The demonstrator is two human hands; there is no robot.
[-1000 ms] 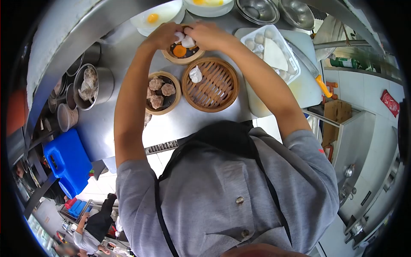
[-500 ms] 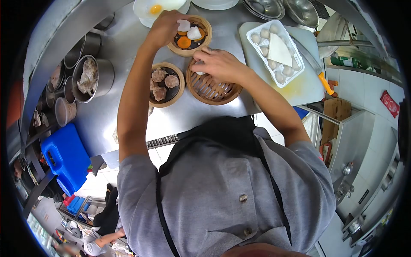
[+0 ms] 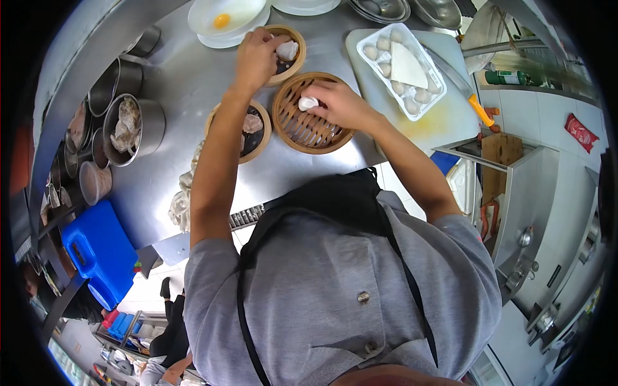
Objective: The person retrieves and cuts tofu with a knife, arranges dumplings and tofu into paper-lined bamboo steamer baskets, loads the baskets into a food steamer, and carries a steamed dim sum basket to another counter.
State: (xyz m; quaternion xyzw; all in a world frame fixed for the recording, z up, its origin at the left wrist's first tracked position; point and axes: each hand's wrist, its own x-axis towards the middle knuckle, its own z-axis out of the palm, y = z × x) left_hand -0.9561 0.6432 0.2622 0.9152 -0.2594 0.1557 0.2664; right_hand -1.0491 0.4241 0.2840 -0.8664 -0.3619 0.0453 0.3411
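One palm-down hand, my right hand (image 3: 338,106), is pinching a smooth white dumpling (image 3: 308,103), the slatted bamboo steamer (image 3: 309,132) lying below its fingertips; my left hand (image 3: 255,59) is arching over a smaller bamboo basket (image 3: 282,78), grip unclear.

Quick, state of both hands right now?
Left hand: at the upper steamer basket, fingertips partly hidden; can't tell if it grips anything.
Right hand: closed, holding a white dumpling at the slatted basket.
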